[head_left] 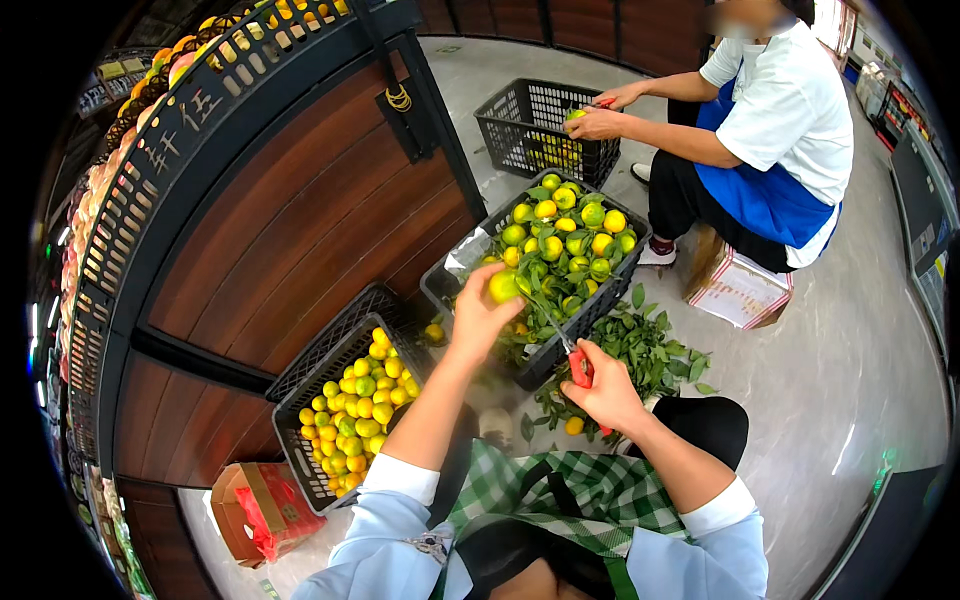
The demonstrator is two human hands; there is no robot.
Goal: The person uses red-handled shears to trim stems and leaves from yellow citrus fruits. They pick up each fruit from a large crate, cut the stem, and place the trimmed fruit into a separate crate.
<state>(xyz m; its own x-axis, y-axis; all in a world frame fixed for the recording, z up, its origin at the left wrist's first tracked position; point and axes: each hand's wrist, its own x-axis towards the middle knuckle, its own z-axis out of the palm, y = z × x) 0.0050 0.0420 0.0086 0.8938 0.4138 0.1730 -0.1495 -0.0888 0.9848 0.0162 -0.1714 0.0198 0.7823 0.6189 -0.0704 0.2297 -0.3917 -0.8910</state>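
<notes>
Between the fingers of my left hand (480, 315) is a yellow-green mandarin (504, 286) with leaves still on its stem. My right hand (611, 386) grips red-handled fruit snips (579, 369), whose metal blades point up towards that fruit's leafy stem. Both hands are above the near side of a black plastic crate (551, 369) of leafy green and yellow mandarins (553, 247). Left of my left forearm, a second black crate (300, 457) holds mandarins without leaves (365, 407). Whether the blades touch the stem I cannot tell.
Cut leaves (645, 345) and a loose mandarin (574, 426) lie on the floor near my right hand. A co-worker (780, 127) sits on a carton (742, 289), holding a fruit over another black crate (517, 142). A fruit stand (315, 202) with wooden panels rises at left, beside an opened cardboard box (255, 510).
</notes>
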